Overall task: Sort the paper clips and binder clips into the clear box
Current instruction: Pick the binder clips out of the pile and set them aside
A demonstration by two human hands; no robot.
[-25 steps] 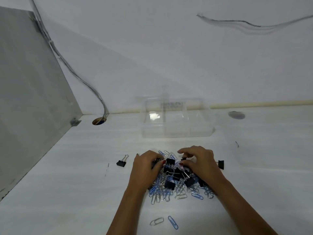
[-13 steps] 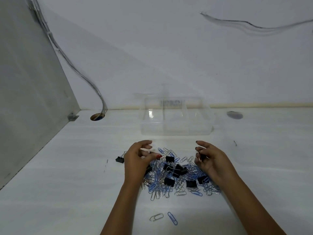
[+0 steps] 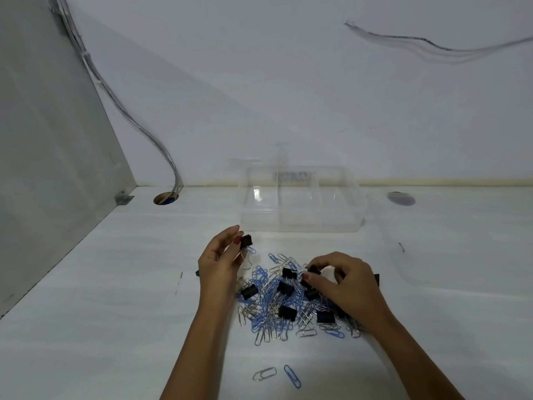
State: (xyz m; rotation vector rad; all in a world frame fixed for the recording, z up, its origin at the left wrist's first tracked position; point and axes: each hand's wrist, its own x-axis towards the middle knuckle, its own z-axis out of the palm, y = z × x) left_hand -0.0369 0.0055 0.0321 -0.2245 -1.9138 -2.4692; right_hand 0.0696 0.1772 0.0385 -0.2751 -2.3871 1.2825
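Note:
A heap of blue and silver paper clips point(image 3: 271, 310) mixed with black binder clips point(image 3: 287, 312) lies on the white table in front of me. My left hand point(image 3: 220, 261) is lifted above the heap's left edge and pinches one black binder clip point(image 3: 246, 241) between thumb and fingers. My right hand point(image 3: 343, 280) rests on the heap's right side, fingers closed on binder clips there point(image 3: 313, 271). The clear box point(image 3: 300, 223), with dividers inside, stands just behind the heap.
Two stray paper clips point(image 3: 292, 376) lie near the table's front. A clear lid point(image 3: 450, 255) lies flat at the right. A cable hole point(image 3: 165, 198) with cables sits at the back left beside a grey side panel point(image 3: 52, 157).
My left hand has risen from the heap toward the box with a binder clip in it. My right hand has come back down onto the heap's right side.

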